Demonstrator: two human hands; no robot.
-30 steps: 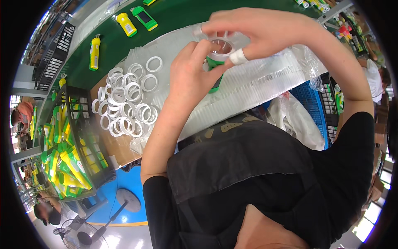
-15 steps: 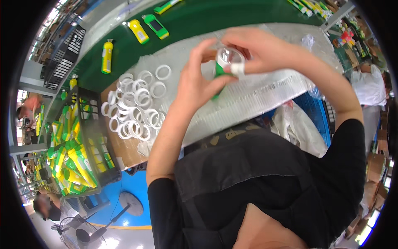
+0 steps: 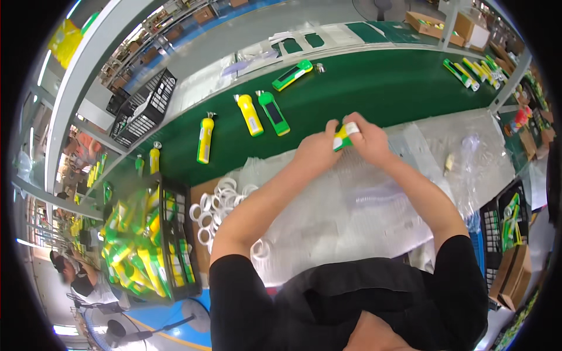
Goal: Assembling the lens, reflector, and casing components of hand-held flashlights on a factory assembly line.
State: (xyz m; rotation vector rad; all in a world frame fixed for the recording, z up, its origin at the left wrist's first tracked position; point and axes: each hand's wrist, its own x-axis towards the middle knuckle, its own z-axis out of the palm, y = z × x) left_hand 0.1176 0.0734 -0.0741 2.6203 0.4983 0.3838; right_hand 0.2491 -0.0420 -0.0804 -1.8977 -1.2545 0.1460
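Both my hands grip a yellow and green flashlight point(image 3: 341, 139) with a white end, held over the near edge of the green conveyor belt. My left hand point(image 3: 318, 151) is closed round its lower left side, while my right hand point(image 3: 369, 141) wraps the upper right by the white part. The fingers cover much of the flashlight. To the left of my left forearm, a heap of white rings point(image 3: 218, 205) lies on the worktop. On the belt beyond are a yellow flashlight point(image 3: 250, 117), a green flashlight with a dark panel point(image 3: 273, 113) and another yellow flashlight point(image 3: 205, 139).
A black crate point(image 3: 171, 234) full of yellow and green flashlights stands at the left. Plastic sheeting point(image 3: 310, 205) covers the worktop. More flashlights point(image 3: 468, 73) lie at the belt's far right. Clear plastic bags point(image 3: 468, 152) rest on the right, beside a metal post point(image 3: 509, 82).
The view has shifted to show more of the belt. My hands have turned the flashlight, so its clear round head no longer shows, and both are now closed tighter round it.
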